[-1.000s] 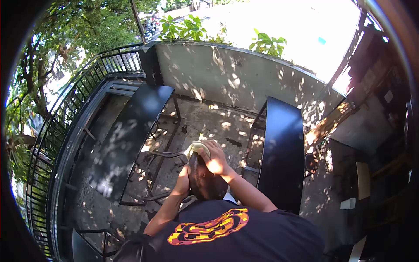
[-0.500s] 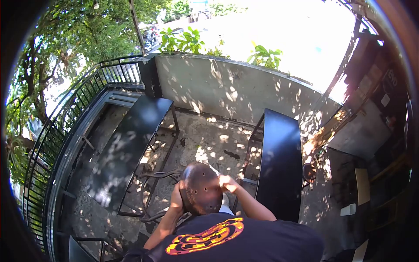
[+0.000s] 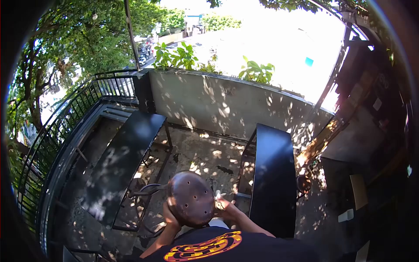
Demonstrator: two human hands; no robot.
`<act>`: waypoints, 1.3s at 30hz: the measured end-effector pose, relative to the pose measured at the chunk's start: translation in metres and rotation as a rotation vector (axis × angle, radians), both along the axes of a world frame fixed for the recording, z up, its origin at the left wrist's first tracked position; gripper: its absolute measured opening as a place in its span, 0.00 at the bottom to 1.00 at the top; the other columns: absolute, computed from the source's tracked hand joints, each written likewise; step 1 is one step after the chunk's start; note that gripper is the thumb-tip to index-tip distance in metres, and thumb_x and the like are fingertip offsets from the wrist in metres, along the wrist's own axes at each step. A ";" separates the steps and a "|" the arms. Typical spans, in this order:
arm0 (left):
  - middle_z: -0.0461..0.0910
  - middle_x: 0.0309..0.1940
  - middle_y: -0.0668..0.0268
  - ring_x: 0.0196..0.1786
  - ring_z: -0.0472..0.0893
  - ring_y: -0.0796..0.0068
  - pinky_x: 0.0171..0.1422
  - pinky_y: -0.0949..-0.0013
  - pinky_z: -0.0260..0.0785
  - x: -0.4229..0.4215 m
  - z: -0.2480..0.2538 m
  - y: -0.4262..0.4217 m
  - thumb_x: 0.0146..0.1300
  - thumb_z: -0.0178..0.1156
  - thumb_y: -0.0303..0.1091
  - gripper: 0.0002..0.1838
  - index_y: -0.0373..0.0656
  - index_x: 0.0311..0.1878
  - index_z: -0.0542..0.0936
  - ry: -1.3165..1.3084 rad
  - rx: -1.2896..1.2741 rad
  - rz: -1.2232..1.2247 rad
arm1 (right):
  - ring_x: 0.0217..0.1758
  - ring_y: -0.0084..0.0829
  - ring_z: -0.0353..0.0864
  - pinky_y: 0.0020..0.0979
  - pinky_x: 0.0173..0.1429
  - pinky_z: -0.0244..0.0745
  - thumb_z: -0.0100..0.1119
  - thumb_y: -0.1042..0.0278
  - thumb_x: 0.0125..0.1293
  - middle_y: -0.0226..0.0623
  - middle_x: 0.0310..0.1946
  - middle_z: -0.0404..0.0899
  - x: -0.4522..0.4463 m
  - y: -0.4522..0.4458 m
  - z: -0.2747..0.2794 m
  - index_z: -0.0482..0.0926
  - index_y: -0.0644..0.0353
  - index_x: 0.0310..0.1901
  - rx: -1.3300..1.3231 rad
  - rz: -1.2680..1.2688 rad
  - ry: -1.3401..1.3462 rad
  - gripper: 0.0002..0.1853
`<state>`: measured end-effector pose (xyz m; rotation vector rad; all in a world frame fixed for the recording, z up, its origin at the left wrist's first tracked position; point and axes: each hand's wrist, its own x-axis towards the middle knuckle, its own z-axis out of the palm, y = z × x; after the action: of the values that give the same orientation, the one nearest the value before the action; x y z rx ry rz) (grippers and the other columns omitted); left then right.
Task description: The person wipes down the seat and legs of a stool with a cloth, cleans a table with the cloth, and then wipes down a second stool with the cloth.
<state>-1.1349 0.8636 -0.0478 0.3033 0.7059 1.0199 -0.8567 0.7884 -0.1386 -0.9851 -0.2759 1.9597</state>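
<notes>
A round brown seat-like piece with several small holes faces up in front of my dark shirt. My left hand grips its lower left edge, the fingers partly hidden beneath it. At the right edge is my right hand, closed on a pale cloth, of which only a small part shows. Curved metal bars stand just left of the round piece.
A long black table stands to the left and another black table to the right. Beyond them runs a grey wall; a black railing curves along the left. A small white container lies at the right.
The brown piece has turned from edge-on to show its holed face. My right hand has moved from its top to its right side with the cloth. The view has tilted up.
</notes>
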 end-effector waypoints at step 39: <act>0.83 0.55 0.60 0.58 0.82 0.69 0.66 0.64 0.75 0.188 0.150 0.187 0.65 0.70 0.48 0.34 0.34 0.67 0.75 0.265 0.682 -0.755 | 0.45 0.17 0.80 0.22 0.48 0.76 0.71 0.73 0.67 0.24 0.45 0.82 0.196 0.130 0.200 0.79 0.58 0.59 0.788 -0.410 -0.409 0.20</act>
<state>-0.9472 1.0506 0.1018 1.2169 0.3907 0.4572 -0.6603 0.9184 0.0610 -0.8056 -0.9159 1.1012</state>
